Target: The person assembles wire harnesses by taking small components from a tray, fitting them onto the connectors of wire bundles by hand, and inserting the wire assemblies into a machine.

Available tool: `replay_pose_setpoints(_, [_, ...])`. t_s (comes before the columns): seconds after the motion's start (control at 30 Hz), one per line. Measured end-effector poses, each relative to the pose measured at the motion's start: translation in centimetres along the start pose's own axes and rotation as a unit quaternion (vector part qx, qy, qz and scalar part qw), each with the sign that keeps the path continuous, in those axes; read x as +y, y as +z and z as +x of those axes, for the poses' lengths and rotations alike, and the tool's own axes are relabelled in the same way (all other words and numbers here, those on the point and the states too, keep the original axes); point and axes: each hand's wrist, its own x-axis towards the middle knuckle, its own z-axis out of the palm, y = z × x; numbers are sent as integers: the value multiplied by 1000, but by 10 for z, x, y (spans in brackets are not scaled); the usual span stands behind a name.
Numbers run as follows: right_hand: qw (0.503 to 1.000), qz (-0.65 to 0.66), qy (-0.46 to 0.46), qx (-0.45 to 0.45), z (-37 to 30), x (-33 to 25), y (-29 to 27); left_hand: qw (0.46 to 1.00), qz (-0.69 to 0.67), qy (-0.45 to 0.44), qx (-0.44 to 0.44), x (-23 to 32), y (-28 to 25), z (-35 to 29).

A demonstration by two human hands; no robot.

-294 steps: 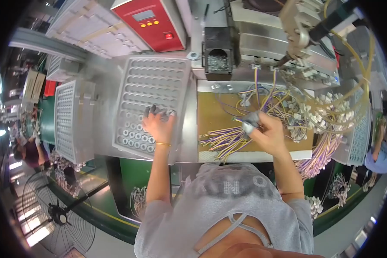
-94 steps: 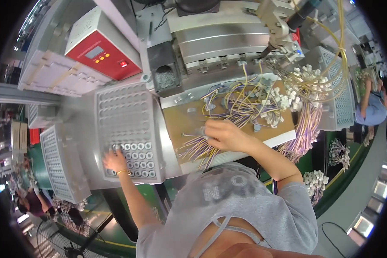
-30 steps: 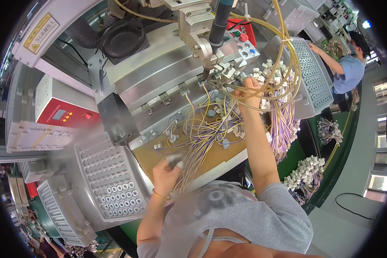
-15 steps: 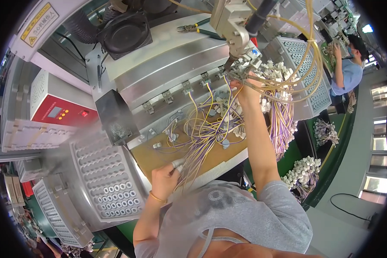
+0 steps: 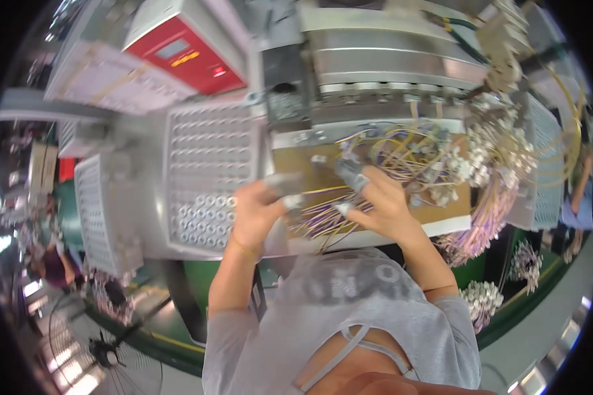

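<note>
While the grey tray [image 5: 207, 168] sat at the left, the left hand [image 5: 260, 210] pinched the wires [image 5: 329, 220] on the brown board [image 5: 310, 164]; the right hand [image 5: 382, 207], fingers spread, rested on the same bundle.

Red control box [image 5: 190, 56] at bench back-left corner: small grey screen [image 5: 172, 48], orange label strip [image 5: 186, 60] beside it. Left of it, white sheet [image 5: 105, 79], probably a printed chart, blurred.
</note>
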Motion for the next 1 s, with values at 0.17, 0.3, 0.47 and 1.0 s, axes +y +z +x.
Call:
replay_pose_setpoints(0.17, [992,57,-74,-82,15,6,30,988,90,76,103,-53,-65,14])
replay_pose_setpoints(0.3, [978,144,123,-89,19,-3,18,692,560,68,449,-128,-163,-1])
replay_pose_setpoints(0.47, [928,226,273,-112,19,-7,18,615,661,31,429,-143,-171,-15])
replay_pose_setpoints(1.0, [898,303,314,-45,20,-13,9,975,-198,88,-42,-11,32,1])
